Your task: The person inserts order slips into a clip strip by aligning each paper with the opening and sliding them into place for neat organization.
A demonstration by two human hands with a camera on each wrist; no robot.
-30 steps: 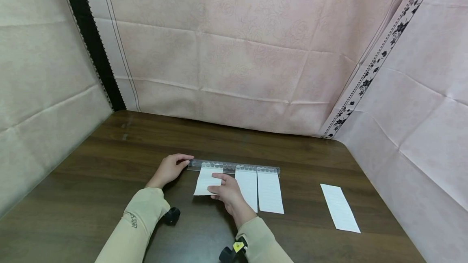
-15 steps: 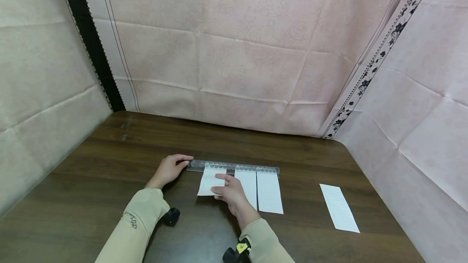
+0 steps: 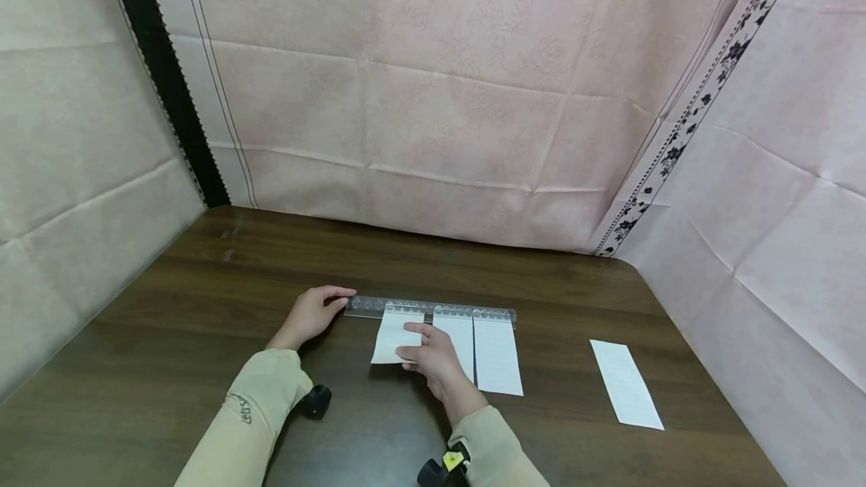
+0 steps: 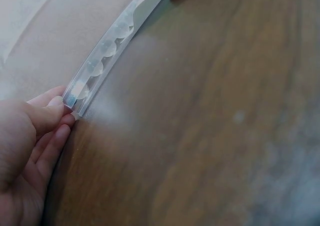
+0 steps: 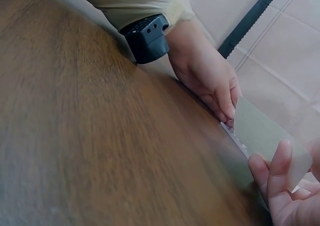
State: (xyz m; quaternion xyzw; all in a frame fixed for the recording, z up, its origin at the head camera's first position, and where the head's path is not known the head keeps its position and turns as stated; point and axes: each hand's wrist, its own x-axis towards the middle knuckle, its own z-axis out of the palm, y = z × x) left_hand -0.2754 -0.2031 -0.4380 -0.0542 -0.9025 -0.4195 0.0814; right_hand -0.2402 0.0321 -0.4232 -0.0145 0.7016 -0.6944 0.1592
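Note:
A clear plastic strip [image 3: 365,307] with a row of round tabs [image 4: 108,48] lies across the table. My left hand [image 3: 312,317] pinches its left end between thumb and fingers, seen closely in the left wrist view. Hanging from the strip's far edge are white lined paper slips. My right hand [image 3: 436,361] pinches the leftmost slip [image 3: 392,338] by its right side, and that slip's near end is lifted, casting a shadow. In the right wrist view this slip [image 5: 257,128] stands tilted up from the strip. Two other slips, a middle one [image 3: 455,328] and a right one [image 3: 497,358], lie flat along the strip.
A loose white paper slip [image 3: 626,385] lies apart on the brown wooden table [image 3: 555,427] at the right. Pale cloth [image 3: 433,126] hangs behind and on both sides. A black wrist camera [image 3: 316,401] sits at the left cuff.
My right hand has drawn the leftmost slip to the right along the strip, narrowing the gap to the middle slip. The left hand keeps its hold on the strip's end.

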